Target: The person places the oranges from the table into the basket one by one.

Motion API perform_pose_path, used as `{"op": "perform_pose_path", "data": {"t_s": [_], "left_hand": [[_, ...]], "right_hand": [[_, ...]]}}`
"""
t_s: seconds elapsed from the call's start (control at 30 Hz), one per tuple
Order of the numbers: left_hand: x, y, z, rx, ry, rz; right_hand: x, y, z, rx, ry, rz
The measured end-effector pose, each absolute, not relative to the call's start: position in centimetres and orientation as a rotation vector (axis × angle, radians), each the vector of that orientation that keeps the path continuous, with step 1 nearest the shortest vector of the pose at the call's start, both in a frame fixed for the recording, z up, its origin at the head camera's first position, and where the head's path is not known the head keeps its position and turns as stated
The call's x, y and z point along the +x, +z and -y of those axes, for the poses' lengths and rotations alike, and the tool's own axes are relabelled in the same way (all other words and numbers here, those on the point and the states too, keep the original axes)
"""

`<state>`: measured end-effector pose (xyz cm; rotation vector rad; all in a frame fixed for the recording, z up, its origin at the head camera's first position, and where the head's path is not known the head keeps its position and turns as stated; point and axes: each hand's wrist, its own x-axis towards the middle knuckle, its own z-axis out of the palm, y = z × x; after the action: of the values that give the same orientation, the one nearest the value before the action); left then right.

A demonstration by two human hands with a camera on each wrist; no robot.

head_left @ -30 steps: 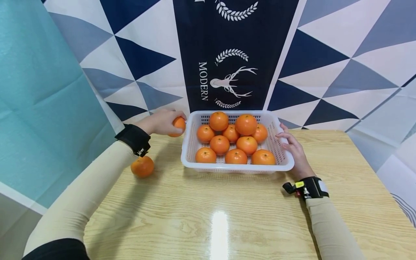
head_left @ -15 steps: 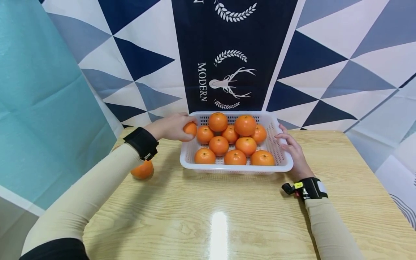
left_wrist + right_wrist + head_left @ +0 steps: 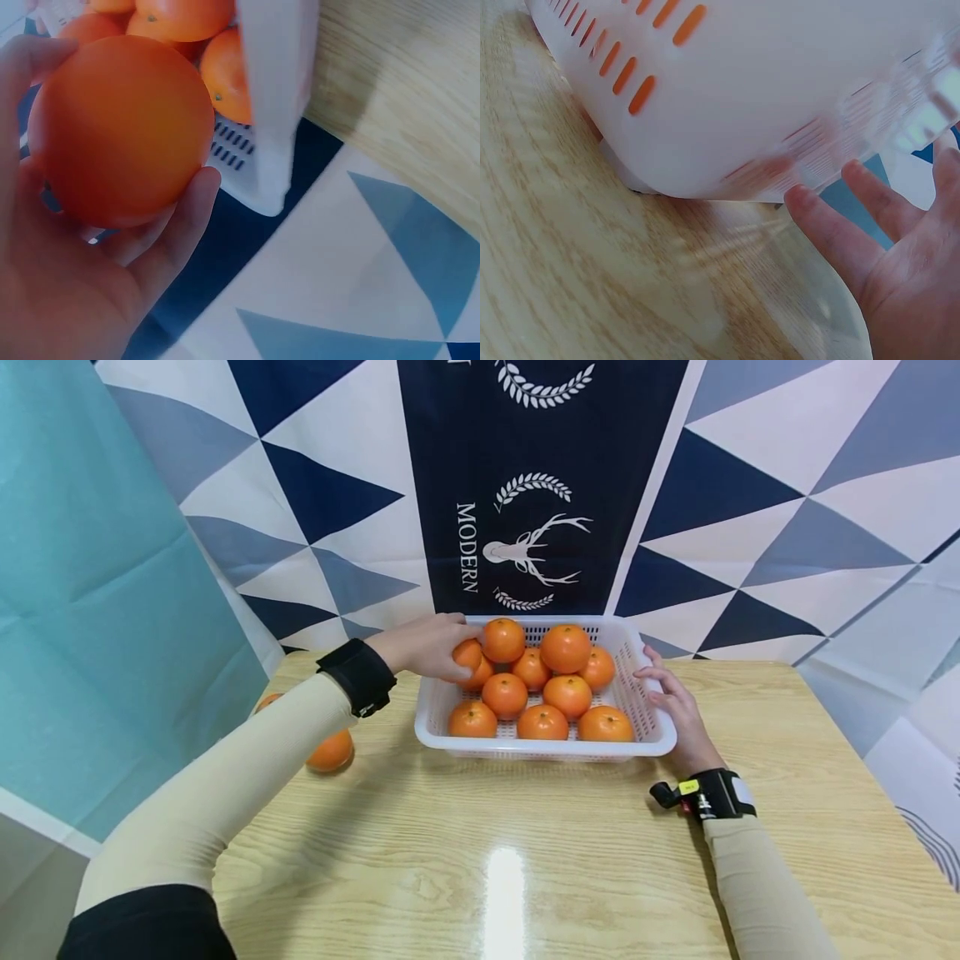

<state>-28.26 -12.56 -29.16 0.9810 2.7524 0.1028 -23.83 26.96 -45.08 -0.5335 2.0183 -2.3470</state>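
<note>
My left hand [image 3: 429, 647] grips an orange [image 3: 124, 131] over the back left corner of a white plastic basket [image 3: 540, 747]. Fingers and thumb wrap its sides in the left wrist view. Several more oranges [image 3: 506, 695] sit inside the basket, two of them heaped on top of others at the back. At the basket's right end, my right hand [image 3: 684, 720] rests against the rim. Its fingers are extended in the right wrist view, with fingertips [image 3: 799, 196] at the slotted outer wall.
Left of the basket, an orange [image 3: 330, 752] lies on the wooden table [image 3: 420, 843], partly covered by my left forearm. Another orange [image 3: 268, 701] peeks out behind that sleeve. A patterned cloth [image 3: 525, 485] hangs right behind the basket.
The left hand has carried its orange rightward, from beside the basket to above its back left part. The left forearm now covers more of the table orange. The right hand and basket stay put.
</note>
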Motion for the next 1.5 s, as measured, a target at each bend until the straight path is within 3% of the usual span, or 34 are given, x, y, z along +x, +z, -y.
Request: {"op": "perform_pose_path", "data": {"t_s": [1.0,1.5], "left_hand": [[-28.5,-30.8,2.8,1.238,-0.06,-2.677],[-28.5,-32.5,1.7,1.204,0.017,-2.594]], "right_hand": [[-24.2,-45.4,-27.1,-0.596,-2.36,-1.985],[-24.0,-45.2,-27.1,-0.597,-2.366,-1.961]]}}
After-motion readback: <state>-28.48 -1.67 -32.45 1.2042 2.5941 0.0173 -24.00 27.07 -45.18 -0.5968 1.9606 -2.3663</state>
